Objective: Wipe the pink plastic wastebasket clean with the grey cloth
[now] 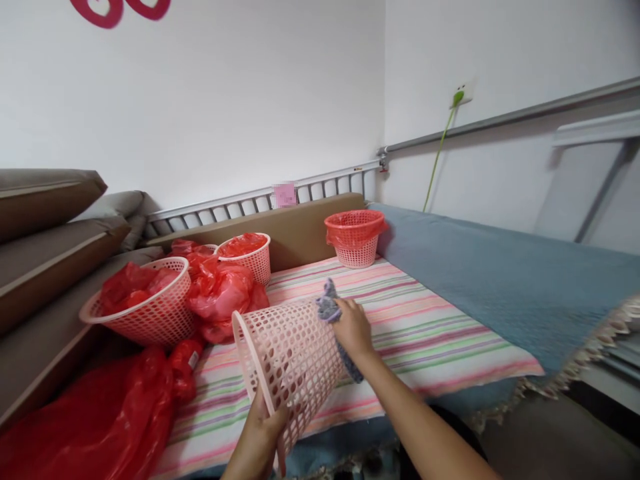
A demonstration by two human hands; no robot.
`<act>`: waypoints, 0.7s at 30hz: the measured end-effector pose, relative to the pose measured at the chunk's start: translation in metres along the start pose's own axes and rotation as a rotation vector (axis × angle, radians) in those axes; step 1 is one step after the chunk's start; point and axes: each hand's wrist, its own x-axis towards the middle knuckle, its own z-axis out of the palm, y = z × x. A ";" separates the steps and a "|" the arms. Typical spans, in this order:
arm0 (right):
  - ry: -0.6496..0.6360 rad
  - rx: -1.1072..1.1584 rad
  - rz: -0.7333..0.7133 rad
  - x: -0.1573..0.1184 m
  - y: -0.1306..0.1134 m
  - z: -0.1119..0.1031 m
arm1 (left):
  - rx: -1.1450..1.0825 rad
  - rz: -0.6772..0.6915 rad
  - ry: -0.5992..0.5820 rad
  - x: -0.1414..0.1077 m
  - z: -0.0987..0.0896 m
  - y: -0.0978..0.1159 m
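Observation:
A pink perforated plastic wastebasket (pixel 295 357) lies tipped on its side in front of me, its wide mouth facing left. My left hand (pixel 265 423) grips its rim at the lower left, with the thumb on the outer wall. At the other end, near the base, my right hand (pixel 354 328) is closed on a bluish-grey cloth (pixel 328 309). The cloth touches the basket's wall by the bottom edge, and part of it hangs below my hand.
Pink baskets with red plastic bags (pixel 137 300) (pixel 253 260) stand at the left; another red-lined basket (pixel 356 240) stands at the back. Loose red bags (pixel 105 413) lie front left. A striped cloth (pixel 440 333) covers the surface beside a blue cover (pixel 500 267). Grey cushions (pixel 50 247) are stacked left.

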 end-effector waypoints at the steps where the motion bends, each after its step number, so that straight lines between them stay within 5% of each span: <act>1: 0.006 -0.048 0.052 0.004 0.013 0.000 | 0.012 0.004 -0.022 -0.001 -0.001 -0.001; 5: 0.024 -0.109 0.075 0.001 0.036 0.000 | 0.067 -0.029 -0.059 0.000 -0.001 0.012; 12: 0.022 -0.057 0.050 -0.012 0.015 0.003 | -0.049 -0.044 0.018 0.019 0.015 0.056; 15: 0.002 0.050 0.018 -0.021 -0.013 0.001 | -0.074 -0.050 0.058 0.020 0.017 0.046; 21: -0.136 0.465 -0.248 -0.058 -0.107 -0.010 | 0.041 0.008 0.071 0.013 0.012 0.017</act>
